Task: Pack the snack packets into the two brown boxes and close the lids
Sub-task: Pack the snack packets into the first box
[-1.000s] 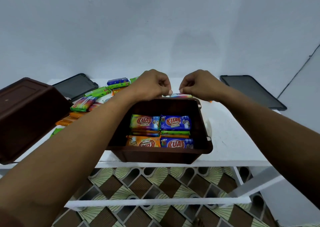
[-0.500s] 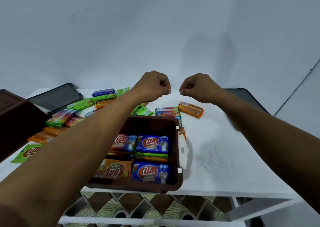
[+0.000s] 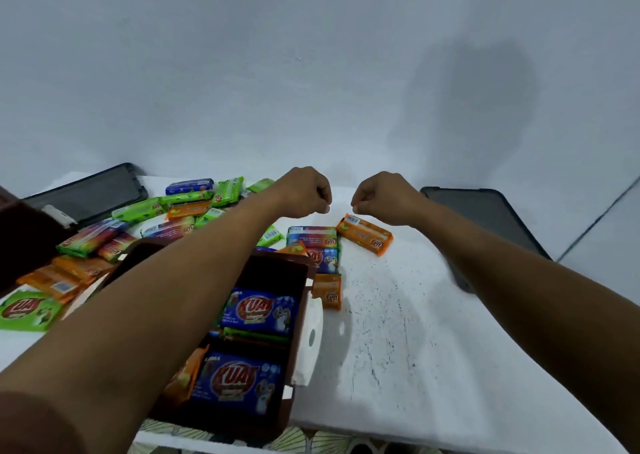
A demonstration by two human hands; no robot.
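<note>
An open brown box [image 3: 300,297] stands at the table's near edge, partly under my left forearm, with blue, green and orange snack packets [image 3: 258,309] inside. A second brown box [image 3: 24,242] is at the left edge, only partly in view. Loose snack packets [image 3: 188,199] lie scattered behind and left of the open box, and an orange packet [image 3: 365,233] lies to the right. My left hand [image 3: 304,192] and my right hand [image 3: 379,197] hover side by side above the packets as fists, with nothing visible in them.
A dark lid [image 3: 93,193] lies at the back left and another dark lid [image 3: 485,218] at the back right. The white table [image 3: 398,332] stands against a pale wall. A white latch [image 3: 310,342] hangs on the open box's right side.
The view has tilted up and left, so the box now sits lower in the frame. Both fists have lifted off the box's far rim and hang above the loose packets.
</note>
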